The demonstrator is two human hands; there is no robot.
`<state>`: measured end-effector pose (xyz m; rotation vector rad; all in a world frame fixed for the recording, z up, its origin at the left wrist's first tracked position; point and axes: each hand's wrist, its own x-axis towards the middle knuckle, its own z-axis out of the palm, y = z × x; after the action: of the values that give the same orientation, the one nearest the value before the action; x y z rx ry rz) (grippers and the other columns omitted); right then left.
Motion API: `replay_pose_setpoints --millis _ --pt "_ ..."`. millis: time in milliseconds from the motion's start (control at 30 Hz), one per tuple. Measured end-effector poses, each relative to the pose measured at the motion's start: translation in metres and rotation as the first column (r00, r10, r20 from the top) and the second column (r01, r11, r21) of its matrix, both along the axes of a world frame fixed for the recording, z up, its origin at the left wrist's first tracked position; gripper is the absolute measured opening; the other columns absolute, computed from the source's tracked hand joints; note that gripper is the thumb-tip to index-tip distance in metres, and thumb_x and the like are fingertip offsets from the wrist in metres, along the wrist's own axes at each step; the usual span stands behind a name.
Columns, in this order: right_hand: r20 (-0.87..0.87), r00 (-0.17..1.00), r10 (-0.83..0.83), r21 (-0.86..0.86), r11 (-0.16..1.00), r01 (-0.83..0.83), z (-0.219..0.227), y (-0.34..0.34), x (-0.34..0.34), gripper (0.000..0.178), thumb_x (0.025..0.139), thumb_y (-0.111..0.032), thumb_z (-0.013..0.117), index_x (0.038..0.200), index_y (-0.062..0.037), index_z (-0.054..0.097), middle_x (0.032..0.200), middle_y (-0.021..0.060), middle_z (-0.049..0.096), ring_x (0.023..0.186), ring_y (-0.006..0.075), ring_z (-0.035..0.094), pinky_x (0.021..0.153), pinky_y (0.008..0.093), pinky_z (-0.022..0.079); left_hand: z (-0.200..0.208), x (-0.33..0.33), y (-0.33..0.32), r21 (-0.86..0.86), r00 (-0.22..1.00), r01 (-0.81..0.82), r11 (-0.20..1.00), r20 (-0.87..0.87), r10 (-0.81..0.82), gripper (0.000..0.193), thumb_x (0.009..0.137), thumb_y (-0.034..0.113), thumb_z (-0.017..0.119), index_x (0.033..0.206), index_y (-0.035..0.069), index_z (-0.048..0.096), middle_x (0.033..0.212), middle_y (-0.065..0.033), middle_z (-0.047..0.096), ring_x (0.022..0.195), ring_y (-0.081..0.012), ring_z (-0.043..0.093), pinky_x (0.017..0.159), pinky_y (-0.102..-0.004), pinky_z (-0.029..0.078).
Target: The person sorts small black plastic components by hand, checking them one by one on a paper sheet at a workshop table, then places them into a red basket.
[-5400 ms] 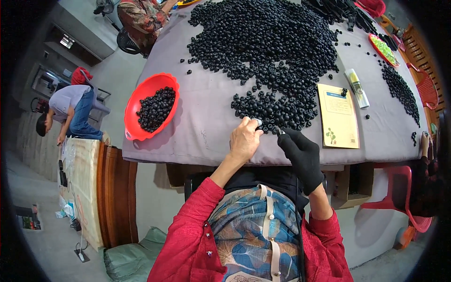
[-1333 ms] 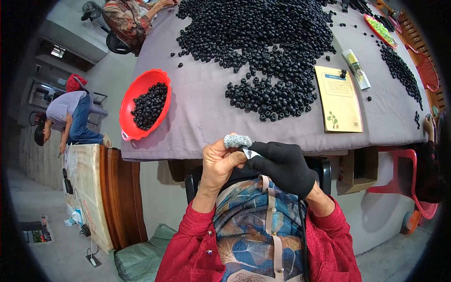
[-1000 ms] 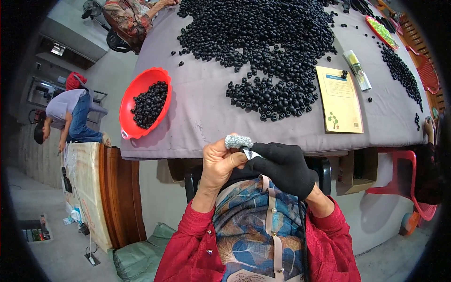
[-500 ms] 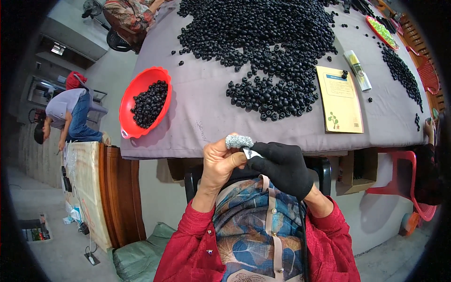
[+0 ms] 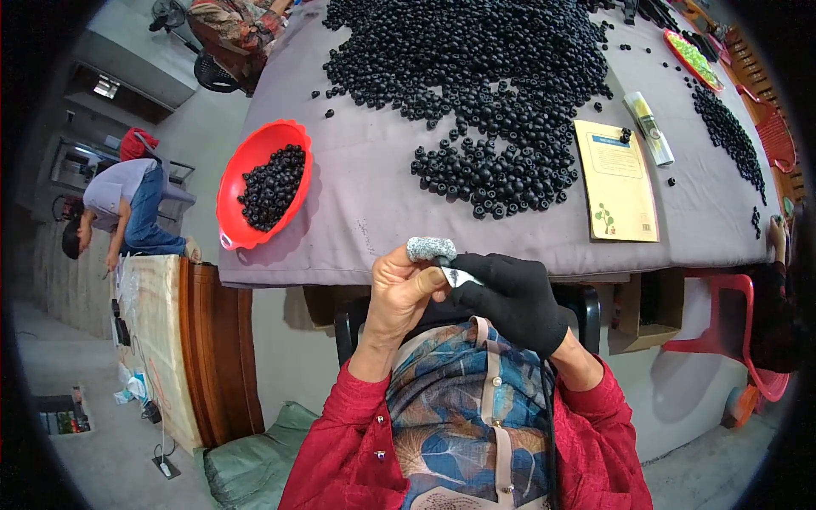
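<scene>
Left hand: bare, raised at the table's near edge in front of the body, thumb and forefinger bent toward each other; a dark bit shows between them, too small to name, so I cannot tell whether it is gripped
Finger cover: grey knitted sleeve on the left forefinger
Right hand: black-gloved, fingers closed on a pale pointed piece
Pale pointed piece: between the two hands, its tip toward the gloved side, the left thumb right beside it
Black round pieces: a broad heap across the grey cloth, with a looser patch at its near end, beyond the hands; many show a hole
Red bowl: scalloped rim, left of the heap, tilted in view, more black pieces inside
Yellow booklet: flat, right of the near patch, one black piece on its upper part
White tube-like pack: lies just right of the booklet
Other people: one bends over a pale-topped surface at far left; a patterned sleeve shows at upper left
</scene>
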<state>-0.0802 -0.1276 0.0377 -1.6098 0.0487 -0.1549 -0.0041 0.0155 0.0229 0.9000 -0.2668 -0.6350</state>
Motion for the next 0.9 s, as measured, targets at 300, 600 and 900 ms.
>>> replay_pose_setpoints --millis 300,600,900 --pt "0.034 0.999 0.019 -0.247 0.969 -0.01 -0.0017 -0.0041 0.0004 0.031 0.076 -0.017 0.063 0.106 -0.0102 0.059 0.074 0.0114 0.059 0.063 0.0241 0.059 0.057 0.0303 0.046 -0.0028 0.001 -0.0012 -0.03 1.0 0.001 1.0 0.028 0.0 0.022 0.077 0.006 0.063 0.098 -0.001 0.06 0.074 -0.0051 0.061 0.057 -0.0073 0.05 0.051 -0.018 0.041" --pt "0.079 0.997 0.014 -0.302 0.953 0.011 -0.0007 -0.004 0.0015 0.031 0.076 -0.018 0.062 0.106 -0.0109 0.058 0.073 0.0115 0.058 0.062 0.0251 0.058 0.056 0.0309 0.045 -0.0032 0.002 0.0003 0.006 0.998 0.002 1.0 0.066 -0.002 0.022 0.076 0.006 0.064 0.097 -0.001 0.06 0.076 -0.0051 0.061 0.058 -0.0068 0.05 0.05 -0.0176 0.039" --pt "0.072 0.997 0.015 -0.277 0.961 0.006 -0.0034 -0.0033 0.0023 0.028 0.075 -0.003 0.063 0.102 -0.0004 0.059 0.078 0.0087 0.062 0.066 0.0109 0.058 0.058 0.0241 0.047 -0.0043 0.0033 0.0021 0.077 0.998 -0.002 0.997 0.056 -0.002 0.022 0.076 0.004 0.064 0.097 -0.001 0.061 0.076 -0.0047 0.061 0.058 -0.0057 0.049 0.05 -0.017 0.039"
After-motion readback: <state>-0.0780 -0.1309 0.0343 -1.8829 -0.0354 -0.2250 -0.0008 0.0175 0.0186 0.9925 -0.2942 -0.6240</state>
